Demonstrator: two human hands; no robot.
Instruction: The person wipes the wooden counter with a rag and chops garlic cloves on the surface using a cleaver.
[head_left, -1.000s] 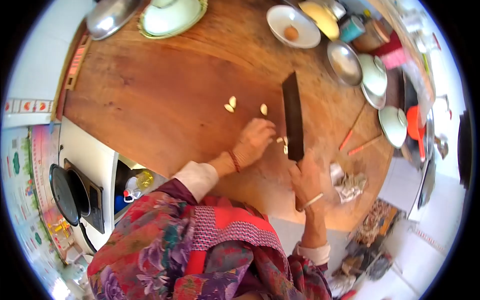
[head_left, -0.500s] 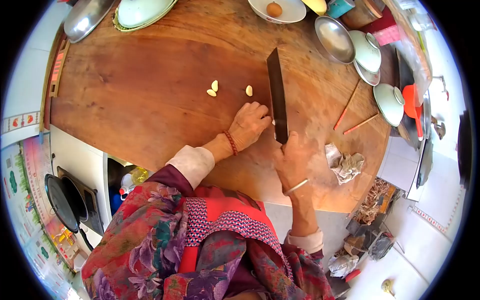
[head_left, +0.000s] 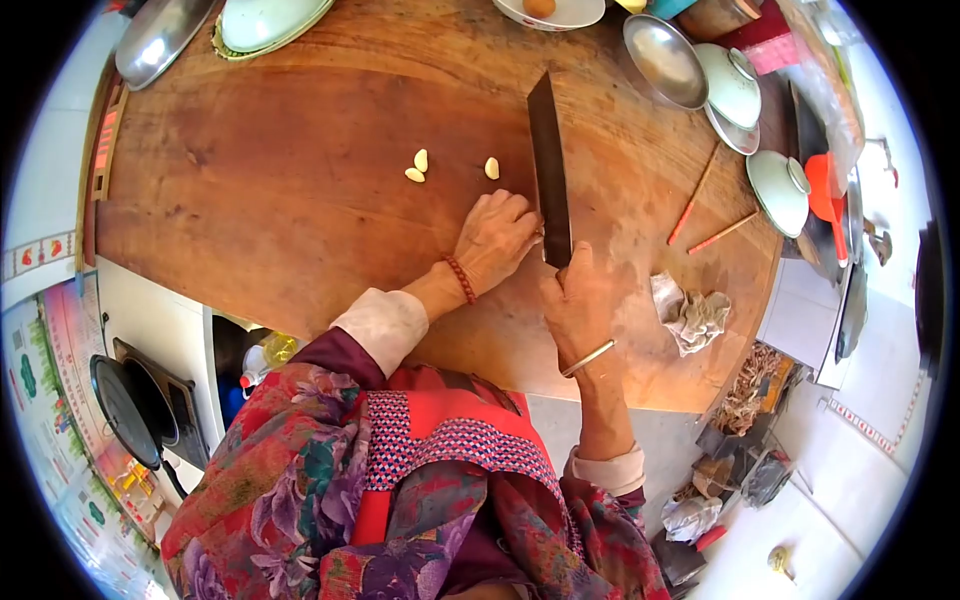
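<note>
Right hand (head_left: 578, 305) clenched on cleaver (head_left: 550, 165), mid-frame. Left hand (head_left: 496, 240), clear of the blade 1 s ago, now curled right beside it; can't tell if holding anything. Garlic cloves (head_left: 421, 160) unmoved, upper centre.

Chopsticks (head_left: 694, 194): two, red-ended, lying apart.
Cloth (head_left: 690, 312): crumpled, near the chopsticks.
White bowl (head_left: 577, 17): holds an egg (head_left: 540, 7) (both cut by frame edge).
Metal bowl (head_left: 663, 62): beside an upturned pale green bowl (head_left: 733, 90).
</note>
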